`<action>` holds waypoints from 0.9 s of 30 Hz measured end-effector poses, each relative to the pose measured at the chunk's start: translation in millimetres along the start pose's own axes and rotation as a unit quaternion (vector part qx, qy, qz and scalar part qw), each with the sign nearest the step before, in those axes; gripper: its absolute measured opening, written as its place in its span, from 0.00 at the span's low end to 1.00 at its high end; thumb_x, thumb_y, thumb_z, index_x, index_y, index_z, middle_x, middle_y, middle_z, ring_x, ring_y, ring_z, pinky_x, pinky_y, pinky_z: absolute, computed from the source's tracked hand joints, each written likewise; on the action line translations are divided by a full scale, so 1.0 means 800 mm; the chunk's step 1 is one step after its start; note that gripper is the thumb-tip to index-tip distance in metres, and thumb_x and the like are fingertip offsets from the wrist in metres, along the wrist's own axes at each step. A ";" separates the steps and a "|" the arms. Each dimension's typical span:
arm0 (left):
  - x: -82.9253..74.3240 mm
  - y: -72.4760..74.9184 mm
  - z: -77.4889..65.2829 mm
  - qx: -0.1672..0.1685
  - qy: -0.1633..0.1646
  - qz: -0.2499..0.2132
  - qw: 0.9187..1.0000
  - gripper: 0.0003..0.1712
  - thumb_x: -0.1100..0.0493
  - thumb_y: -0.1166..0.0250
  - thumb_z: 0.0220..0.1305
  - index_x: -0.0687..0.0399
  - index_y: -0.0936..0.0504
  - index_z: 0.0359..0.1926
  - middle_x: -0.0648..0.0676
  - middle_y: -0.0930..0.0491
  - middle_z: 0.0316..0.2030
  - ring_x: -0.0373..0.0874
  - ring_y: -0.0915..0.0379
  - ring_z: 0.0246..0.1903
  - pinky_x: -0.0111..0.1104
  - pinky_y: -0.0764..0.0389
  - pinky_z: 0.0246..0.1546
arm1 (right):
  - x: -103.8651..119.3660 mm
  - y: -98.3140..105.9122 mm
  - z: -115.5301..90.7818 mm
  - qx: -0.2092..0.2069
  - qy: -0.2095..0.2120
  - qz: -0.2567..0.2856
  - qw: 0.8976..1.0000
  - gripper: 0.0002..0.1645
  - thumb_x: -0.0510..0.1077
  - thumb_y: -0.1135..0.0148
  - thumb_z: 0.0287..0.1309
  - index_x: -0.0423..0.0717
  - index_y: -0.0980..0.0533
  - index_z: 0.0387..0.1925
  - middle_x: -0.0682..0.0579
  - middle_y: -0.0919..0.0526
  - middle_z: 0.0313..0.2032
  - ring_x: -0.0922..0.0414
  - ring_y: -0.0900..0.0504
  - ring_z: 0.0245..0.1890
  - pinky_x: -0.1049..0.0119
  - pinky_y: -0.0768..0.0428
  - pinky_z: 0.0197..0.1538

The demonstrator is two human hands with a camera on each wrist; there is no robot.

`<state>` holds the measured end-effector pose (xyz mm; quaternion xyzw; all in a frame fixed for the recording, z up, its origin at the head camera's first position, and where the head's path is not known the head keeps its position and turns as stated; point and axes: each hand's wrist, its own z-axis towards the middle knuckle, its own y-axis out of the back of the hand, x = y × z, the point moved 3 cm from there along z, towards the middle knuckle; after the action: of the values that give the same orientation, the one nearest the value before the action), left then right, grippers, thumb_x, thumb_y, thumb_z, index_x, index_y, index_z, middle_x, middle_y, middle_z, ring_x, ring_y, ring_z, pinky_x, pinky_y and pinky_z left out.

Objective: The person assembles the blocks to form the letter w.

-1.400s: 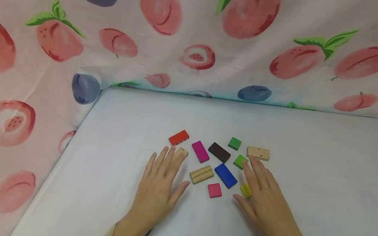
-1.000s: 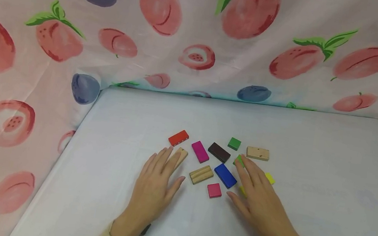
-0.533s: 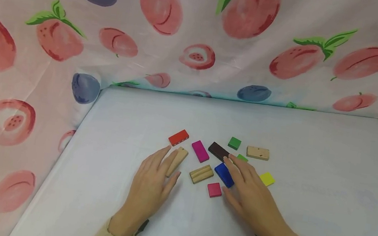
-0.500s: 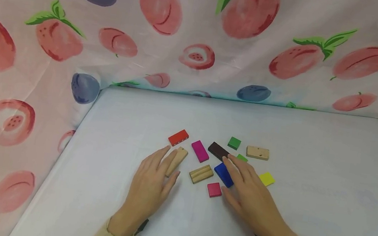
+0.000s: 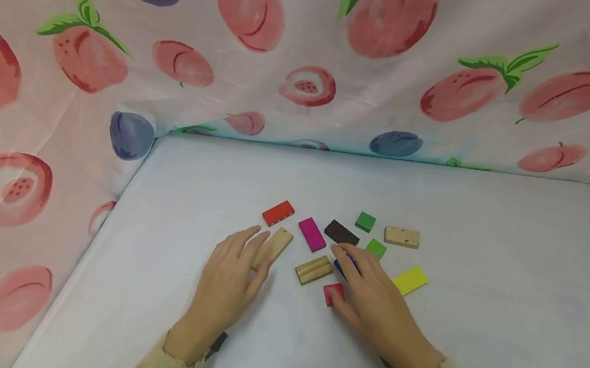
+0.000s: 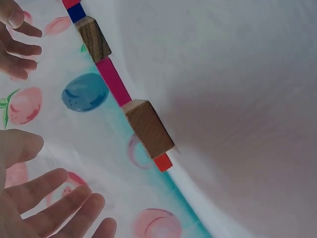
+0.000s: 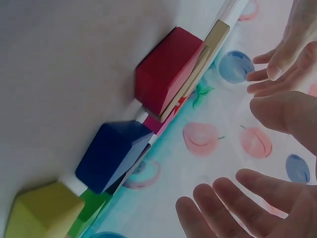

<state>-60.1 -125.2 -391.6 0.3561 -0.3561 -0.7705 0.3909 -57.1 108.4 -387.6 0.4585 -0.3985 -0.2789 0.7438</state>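
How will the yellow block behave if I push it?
The yellow block will probably slide rather than roll, given its flat faces and straight edges. It looks rigid, with crisp corners, so it likely won't bend. Lying flat on its broad side, it seems unlikely to tip.

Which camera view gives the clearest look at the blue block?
The right wrist view: the blue block appears large there, with no fingers over it. In the head view, the right hand covers much of it; the left wrist view shows only a small patch of it.
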 end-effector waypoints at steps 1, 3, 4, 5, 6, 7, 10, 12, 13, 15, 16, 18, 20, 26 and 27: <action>0.001 0.000 0.000 0.002 0.002 0.000 1.000 0.26 0.59 0.30 0.61 0.62 0.22 0.58 0.61 0.22 0.57 0.55 0.25 0.57 0.47 0.23 0.60 | 0.001 -0.001 0.001 -0.003 0.003 0.002 1.000 0.41 0.45 0.28 0.54 0.43 0.33 0.67 0.45 0.28 0.61 0.50 0.28 0.61 0.56 0.18 0.57; 0.002 0.000 0.001 0.007 0.006 0.003 1.000 0.26 0.58 0.30 0.62 0.62 0.22 0.59 0.61 0.22 0.57 0.54 0.25 0.57 0.47 0.23 0.59 | 0.003 -0.003 0.004 -0.005 0.007 0.006 1.000 0.40 0.44 0.28 0.54 0.43 0.32 0.67 0.46 0.27 0.61 0.50 0.28 0.61 0.56 0.19 0.58; 0.003 0.000 0.001 0.010 0.009 0.003 1.000 0.25 0.58 0.31 0.62 0.61 0.22 0.59 0.60 0.22 0.57 0.54 0.25 0.57 0.46 0.23 0.59 | 0.003 -0.004 0.005 -0.004 0.006 0.008 1.000 0.40 0.44 0.27 0.54 0.43 0.32 0.67 0.46 0.27 0.61 0.50 0.27 0.61 0.56 0.19 0.58; 0.004 0.000 0.002 0.011 0.011 0.003 1.000 0.25 0.58 0.31 0.63 0.61 0.22 0.59 0.60 0.22 0.57 0.54 0.25 0.57 0.46 0.23 0.59 | 0.004 -0.005 0.006 -0.003 0.005 0.012 1.000 0.40 0.44 0.27 0.53 0.43 0.32 0.67 0.45 0.27 0.61 0.50 0.27 0.60 0.56 0.19 0.58; 0.005 -0.001 0.002 0.012 0.013 0.004 1.000 0.25 0.58 0.32 0.63 0.61 0.22 0.59 0.60 0.22 0.57 0.54 0.25 0.56 0.46 0.22 0.58 | 0.005 -0.006 0.007 -0.001 0.002 0.015 1.000 0.41 0.45 0.26 0.53 0.43 0.32 0.67 0.45 0.27 0.61 0.50 0.27 0.60 0.55 0.18 0.58; 0.006 0.000 0.003 0.014 0.015 0.004 1.000 0.25 0.58 0.32 0.63 0.61 0.22 0.60 0.60 0.22 0.57 0.53 0.25 0.56 0.45 0.22 0.58 | 0.005 -0.006 0.008 0.003 -0.001 0.018 1.000 0.42 0.45 0.26 0.53 0.43 0.33 0.67 0.45 0.28 0.61 0.50 0.27 0.60 0.55 0.18 0.57; 0.009 0.000 0.005 0.017 0.020 0.004 1.000 0.25 0.58 0.32 0.64 0.61 0.22 0.60 0.59 0.21 0.57 0.53 0.24 0.56 0.45 0.21 0.57 | 0.008 -0.009 0.011 0.019 -0.012 0.026 0.999 0.45 0.47 0.24 0.52 0.44 0.34 0.69 0.44 0.29 0.62 0.49 0.27 0.61 0.54 0.18 0.57; 0.010 0.000 0.007 0.020 0.023 0.003 1.000 0.24 0.58 0.32 0.64 0.60 0.22 0.60 0.59 0.21 0.56 0.53 0.24 0.55 0.44 0.20 0.56 | 0.010 -0.010 0.014 0.031 -0.020 0.032 0.999 0.46 0.48 0.24 0.52 0.45 0.34 0.70 0.45 0.29 0.63 0.49 0.27 0.62 0.55 0.19 0.57; 0.011 0.000 0.008 0.021 0.025 0.002 0.999 0.24 0.58 0.32 0.64 0.60 0.22 0.60 0.59 0.21 0.56 0.53 0.23 0.55 0.44 0.20 0.56 | 0.011 -0.011 0.015 0.037 -0.024 0.034 0.998 0.46 0.48 0.24 0.53 0.45 0.35 0.70 0.45 0.29 0.63 0.49 0.28 0.63 0.55 0.19 0.57; 0.013 0.000 0.009 0.025 0.029 0.000 0.999 0.24 0.58 0.32 0.64 0.60 0.22 0.59 0.58 0.21 0.55 0.53 0.23 0.54 0.44 0.20 0.56 | 0.013 -0.014 0.018 0.044 -0.031 0.037 0.998 0.47 0.49 0.24 0.52 0.46 0.35 0.71 0.45 0.30 0.64 0.50 0.28 0.63 0.56 0.19 0.58; 0.014 0.000 0.009 0.028 0.032 -0.001 0.999 0.24 0.58 0.32 0.64 0.60 0.22 0.59 0.58 0.21 0.55 0.53 0.23 0.54 0.44 0.20 0.56 | 0.014 -0.015 0.019 0.045 -0.031 0.039 0.998 0.47 0.49 0.24 0.52 0.46 0.35 0.71 0.45 0.30 0.64 0.50 0.27 0.63 0.55 0.19 0.58; 0.016 0.000 0.011 0.034 0.038 -0.003 0.999 0.24 0.58 0.32 0.64 0.60 0.23 0.60 0.58 0.21 0.55 0.53 0.23 0.54 0.44 0.20 0.57 | 0.016 -0.018 0.021 0.043 -0.027 0.038 0.998 0.47 0.49 0.24 0.52 0.45 0.35 0.70 0.45 0.30 0.64 0.50 0.27 0.62 0.56 0.19 0.58; 0.018 0.000 0.012 0.039 0.044 -0.008 0.998 0.24 0.58 0.33 0.65 0.60 0.23 0.60 0.58 0.21 0.55 0.53 0.23 0.55 0.44 0.21 0.57 | 0.018 -0.020 0.023 0.037 -0.019 0.036 0.998 0.46 0.50 0.25 0.53 0.44 0.35 0.70 0.44 0.29 0.63 0.50 0.27 0.62 0.56 0.19 0.59; 0.024 -0.002 0.016 0.046 0.055 -0.022 0.997 0.23 0.58 0.32 0.65 0.59 0.22 0.59 0.57 0.20 0.54 0.52 0.22 0.53 0.44 0.20 0.57 | 0.025 -0.026 0.031 0.034 -0.001 0.034 0.999 0.43 0.49 0.28 0.57 0.43 0.36 0.70 0.45 0.28 0.62 0.51 0.27 0.63 0.58 0.19 0.59; 0.025 -0.003 0.016 0.046 0.055 -0.022 0.997 0.23 0.58 0.32 0.65 0.59 0.22 0.59 0.57 0.20 0.54 0.52 0.22 0.53 0.44 0.20 0.56 | 0.026 -0.026 0.032 0.039 -0.004 0.035 0.999 0.43 0.49 0.28 0.57 0.43 0.36 0.70 0.45 0.28 0.62 0.51 0.28 0.63 0.59 0.19 0.58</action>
<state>-80.6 -138.1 -392.5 0.4233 -0.3614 -0.7410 0.3757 -68.9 71.2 -392.9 0.4714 -0.4283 -0.2386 0.7331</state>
